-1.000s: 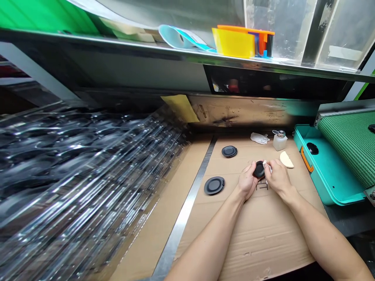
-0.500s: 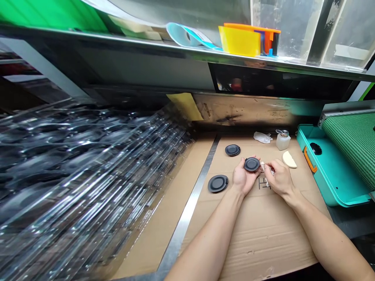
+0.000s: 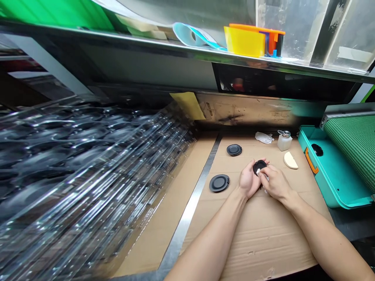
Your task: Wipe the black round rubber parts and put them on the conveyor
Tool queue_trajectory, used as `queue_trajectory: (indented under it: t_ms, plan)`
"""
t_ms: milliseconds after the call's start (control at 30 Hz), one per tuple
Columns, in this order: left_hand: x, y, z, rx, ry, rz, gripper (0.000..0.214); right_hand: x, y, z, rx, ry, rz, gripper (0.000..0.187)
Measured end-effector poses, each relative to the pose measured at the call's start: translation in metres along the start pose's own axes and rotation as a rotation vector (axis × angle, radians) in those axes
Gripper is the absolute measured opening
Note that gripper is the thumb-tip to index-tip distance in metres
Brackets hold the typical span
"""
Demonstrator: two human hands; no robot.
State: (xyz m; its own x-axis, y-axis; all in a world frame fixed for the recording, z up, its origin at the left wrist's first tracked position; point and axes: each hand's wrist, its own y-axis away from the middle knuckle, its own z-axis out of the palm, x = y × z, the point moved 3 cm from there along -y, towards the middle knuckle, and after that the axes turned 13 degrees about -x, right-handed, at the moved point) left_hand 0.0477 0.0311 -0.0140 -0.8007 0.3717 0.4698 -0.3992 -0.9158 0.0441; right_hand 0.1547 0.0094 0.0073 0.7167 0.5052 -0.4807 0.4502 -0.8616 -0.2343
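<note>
My left hand point(image 3: 247, 180) holds a round black compact case point(image 3: 259, 166) on its fingers, a darker, glossier face showing upward. My right hand point(image 3: 275, 181) pinches a small white wad of cloth or tissue point(image 3: 258, 171) against that face; part of the white piece shows below the fingers. Two more round black compact cases lie flat on the cardboard: one case point(image 3: 234, 149) behind and left of my hands, the other case point(image 3: 219, 183) nearer to me. A cream half-round sponge point(image 3: 290, 160) sits right of my right hand.
A white bottle with a metal top point(image 3: 284, 141) and a crumpled white cloth point(image 3: 264, 137) stand at the back. On the right are a teal bin point(image 3: 340, 183) and a green conveyor belt point(image 3: 354, 136). Stacked clear plastic trays point(image 3: 117, 187) fill the left. A shelf point(image 3: 187, 48) crosses above.
The compact case in my left hand now shows its dark, glossy face instead of its matte grey one. My right hand has moved left, bringing the white wad onto it.
</note>
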Motion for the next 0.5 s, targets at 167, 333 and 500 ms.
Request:
queue_trajectory:
  t_ms: [167,333,500]
  plan:
    - [0.011,0.000,-0.001,0.015,0.019,0.026,0.028,0.012,0.000,-0.026,0.204,-0.048,0.068,0.020]
    - [0.008,0.003,0.001,0.011,-0.111,-0.113,0.040,0.016,-0.004,-0.036,0.272,-0.458,0.138,0.023]
    - [0.006,0.008,0.004,0.040,-0.303,-0.147,0.054,0.028,-0.008,-0.024,0.166,-0.929,0.226,0.030]
